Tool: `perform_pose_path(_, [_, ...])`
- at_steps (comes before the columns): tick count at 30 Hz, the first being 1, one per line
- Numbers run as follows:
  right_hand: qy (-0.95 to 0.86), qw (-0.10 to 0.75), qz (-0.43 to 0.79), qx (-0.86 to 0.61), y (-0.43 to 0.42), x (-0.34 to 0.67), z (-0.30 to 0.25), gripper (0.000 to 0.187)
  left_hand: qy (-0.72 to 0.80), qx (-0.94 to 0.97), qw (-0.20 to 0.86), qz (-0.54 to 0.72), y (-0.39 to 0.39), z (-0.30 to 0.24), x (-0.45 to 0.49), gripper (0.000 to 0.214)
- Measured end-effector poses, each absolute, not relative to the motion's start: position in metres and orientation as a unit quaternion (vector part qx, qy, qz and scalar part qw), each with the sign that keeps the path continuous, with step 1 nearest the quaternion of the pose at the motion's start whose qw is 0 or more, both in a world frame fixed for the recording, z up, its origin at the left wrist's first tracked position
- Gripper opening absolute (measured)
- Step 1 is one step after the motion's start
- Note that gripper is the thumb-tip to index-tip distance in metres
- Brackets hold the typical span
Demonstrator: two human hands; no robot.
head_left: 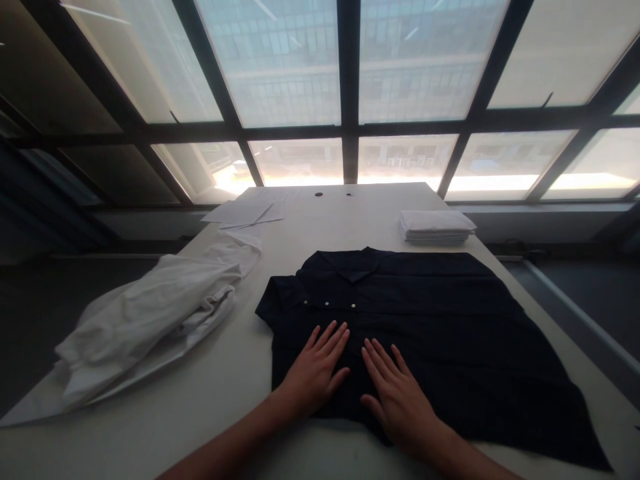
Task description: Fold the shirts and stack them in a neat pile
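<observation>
A dark navy shirt (450,333) lies spread out sideways on the white table, its collar toward the far side and several small pale buttons showing near the left. My left hand (320,367) rests flat on the shirt just below the buttons, fingers outstretched. Beside it, my right hand (395,387) also presses flat on the fabric, with fingers extended and the thumb out. Neither hand grips anything. A narrow strip of dark cloth shows between the two hands.
Crumpled white cloth (155,320) covers the table's left side and hangs toward its edge. Behind it lie sheets of paper (240,212). A stack of folded white cloth (437,227) sits at the back right of the white table (240,387). Large framed windows stand beyond.
</observation>
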State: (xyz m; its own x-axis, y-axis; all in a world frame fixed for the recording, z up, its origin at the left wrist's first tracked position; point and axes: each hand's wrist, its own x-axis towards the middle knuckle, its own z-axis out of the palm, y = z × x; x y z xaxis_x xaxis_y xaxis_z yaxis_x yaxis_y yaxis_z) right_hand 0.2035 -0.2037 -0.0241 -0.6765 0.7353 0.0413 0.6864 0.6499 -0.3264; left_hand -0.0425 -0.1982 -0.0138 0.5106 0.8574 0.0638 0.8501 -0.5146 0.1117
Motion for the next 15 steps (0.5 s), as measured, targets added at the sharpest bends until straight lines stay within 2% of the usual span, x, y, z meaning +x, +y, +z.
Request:
perform_pose_path(8, [-0.871,0.078,0.159,-0.458,-0.198,0.208,-0.019,0.063,0.517,0.853,-0.011,0.062,-0.199,-0.018,-0.043,0.076])
perform_pose_path(15, [-0.826,0.087,0.115,-0.545,-0.173,0.223,-0.024,0.057,0.525,0.849,-0.001,0.063,-0.199,-0.019,-0.044,0.075])
